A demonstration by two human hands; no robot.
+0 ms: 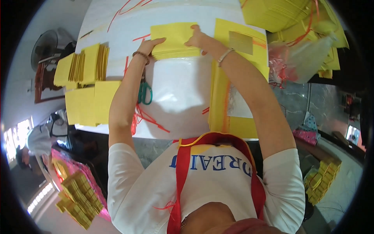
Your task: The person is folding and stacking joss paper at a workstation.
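Observation:
A thick stack of yellow paper sheets lies near the middle of the white table, between my two hands. My left hand grips its left edge, thumb lying on the top sheet. At the right edge, my right hand closes on the stack with fingers bent over the top; its undersides are hidden. Scissors with teal handles rest just below my left wrist, their blades partly covered. Red plastic strips lie closer to me. Beside my right forearm are larger yellow sheets with a gold square.
More yellow stacks stand at the table's left side. Yellow bundles and a clear plastic bag crowd the far right. A fan stands beyond the left edge. Another person is lower left, near yellow bundles on pink cloth.

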